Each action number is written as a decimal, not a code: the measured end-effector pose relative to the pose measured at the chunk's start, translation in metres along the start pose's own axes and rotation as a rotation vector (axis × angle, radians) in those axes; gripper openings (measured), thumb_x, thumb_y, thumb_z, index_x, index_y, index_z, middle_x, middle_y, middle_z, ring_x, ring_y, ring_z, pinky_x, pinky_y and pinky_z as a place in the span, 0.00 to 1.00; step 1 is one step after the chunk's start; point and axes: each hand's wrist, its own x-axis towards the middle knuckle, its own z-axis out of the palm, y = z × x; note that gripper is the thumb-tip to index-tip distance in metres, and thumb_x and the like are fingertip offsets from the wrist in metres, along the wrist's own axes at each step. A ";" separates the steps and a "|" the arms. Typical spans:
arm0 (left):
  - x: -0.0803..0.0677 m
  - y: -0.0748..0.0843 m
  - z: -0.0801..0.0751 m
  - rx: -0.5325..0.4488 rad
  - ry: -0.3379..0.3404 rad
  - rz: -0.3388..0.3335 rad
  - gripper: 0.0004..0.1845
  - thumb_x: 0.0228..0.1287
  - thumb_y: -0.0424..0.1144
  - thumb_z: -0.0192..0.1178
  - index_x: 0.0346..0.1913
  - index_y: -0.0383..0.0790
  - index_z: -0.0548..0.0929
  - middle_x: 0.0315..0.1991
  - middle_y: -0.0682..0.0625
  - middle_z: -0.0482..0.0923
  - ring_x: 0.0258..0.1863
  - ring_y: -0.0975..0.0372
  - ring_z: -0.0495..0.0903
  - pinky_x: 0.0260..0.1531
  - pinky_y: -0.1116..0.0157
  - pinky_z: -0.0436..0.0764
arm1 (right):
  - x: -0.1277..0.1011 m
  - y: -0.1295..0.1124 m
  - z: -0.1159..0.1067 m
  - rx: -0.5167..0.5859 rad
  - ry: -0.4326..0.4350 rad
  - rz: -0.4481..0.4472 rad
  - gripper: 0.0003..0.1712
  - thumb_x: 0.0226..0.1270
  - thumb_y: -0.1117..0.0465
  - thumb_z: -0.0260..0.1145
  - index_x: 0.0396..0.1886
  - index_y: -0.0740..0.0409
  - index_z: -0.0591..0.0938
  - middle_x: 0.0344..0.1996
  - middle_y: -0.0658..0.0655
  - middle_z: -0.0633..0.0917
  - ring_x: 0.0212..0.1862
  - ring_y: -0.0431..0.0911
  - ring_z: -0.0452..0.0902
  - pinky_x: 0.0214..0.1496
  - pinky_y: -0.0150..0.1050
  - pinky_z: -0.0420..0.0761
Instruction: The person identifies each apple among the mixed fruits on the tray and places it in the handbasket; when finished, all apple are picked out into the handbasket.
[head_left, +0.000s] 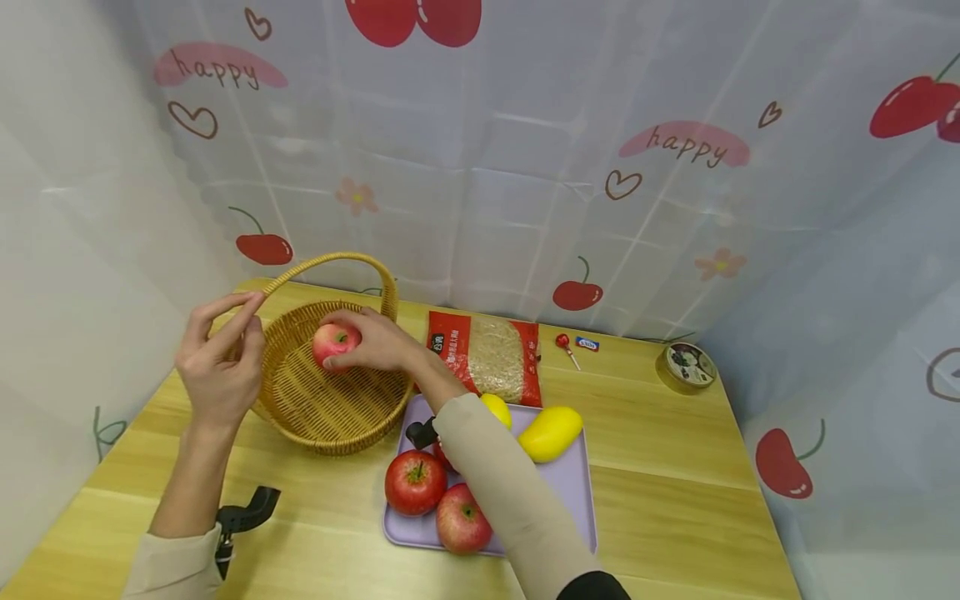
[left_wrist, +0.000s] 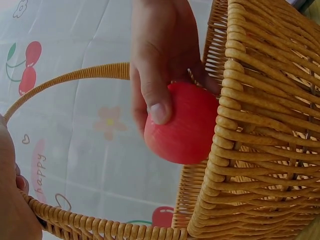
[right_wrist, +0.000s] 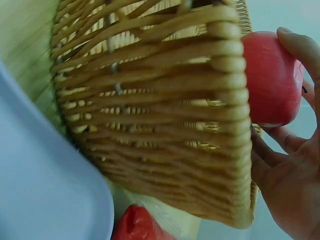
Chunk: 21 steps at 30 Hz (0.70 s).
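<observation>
A red-pink apple [head_left: 333, 344] is gripped by my right hand [head_left: 375, 340], thumb on one side and fingers on the other, over the opening of the wicker basket [head_left: 330, 417]. In the left wrist view the apple [left_wrist: 186, 125] shows at the level of the woven rim. The right wrist view has the right hand [right_wrist: 295, 175] around the apple [right_wrist: 272, 80] beside that rim. My left hand [head_left: 221, 358] pinches the basket's arched handle [head_left: 341, 257] on its left side. The basket's woven floor shows below the apple.
A lilac tray [head_left: 566, 487] holds several fruits, among them a red apple [head_left: 415, 483], a pinker apple [head_left: 463, 518] and a yellow mango [head_left: 551, 433]. Behind it lie a red food packet [head_left: 495, 354], a lollipop [head_left: 564, 342], a small blue wrapper [head_left: 587, 343] and a round tin [head_left: 686, 368].
</observation>
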 end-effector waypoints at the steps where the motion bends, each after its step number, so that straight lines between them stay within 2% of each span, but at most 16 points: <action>1: 0.000 0.000 0.000 -0.002 -0.002 -0.001 0.10 0.64 0.24 0.58 0.41 0.25 0.89 0.42 0.33 0.83 0.14 0.74 0.52 0.20 0.83 0.54 | 0.001 0.000 0.000 0.009 0.003 0.003 0.40 0.54 0.34 0.73 0.68 0.28 0.72 0.58 0.42 0.75 0.58 0.37 0.68 0.55 0.36 0.74; 8: -0.001 -0.002 0.000 -0.004 0.001 -0.006 0.10 0.63 0.25 0.58 0.41 0.26 0.89 0.42 0.33 0.83 0.14 0.75 0.53 0.20 0.82 0.55 | 0.006 0.000 0.000 0.049 0.014 0.012 0.41 0.55 0.36 0.74 0.69 0.32 0.72 0.57 0.42 0.75 0.59 0.37 0.67 0.55 0.35 0.74; 15: -0.001 -0.003 -0.001 -0.010 -0.006 -0.008 0.10 0.63 0.25 0.58 0.41 0.25 0.89 0.42 0.33 0.83 0.14 0.75 0.54 0.20 0.83 0.55 | 0.010 0.002 0.005 0.051 0.001 0.051 0.40 0.55 0.37 0.75 0.69 0.29 0.72 0.57 0.44 0.74 0.57 0.38 0.68 0.53 0.36 0.75; 21: 0.001 0.000 -0.001 -0.007 -0.003 -0.009 0.10 0.63 0.24 0.58 0.41 0.25 0.89 0.42 0.32 0.83 0.14 0.74 0.54 0.21 0.84 0.56 | 0.016 0.004 0.007 0.060 -0.005 0.053 0.41 0.59 0.37 0.73 0.72 0.34 0.71 0.61 0.44 0.75 0.62 0.40 0.68 0.59 0.39 0.74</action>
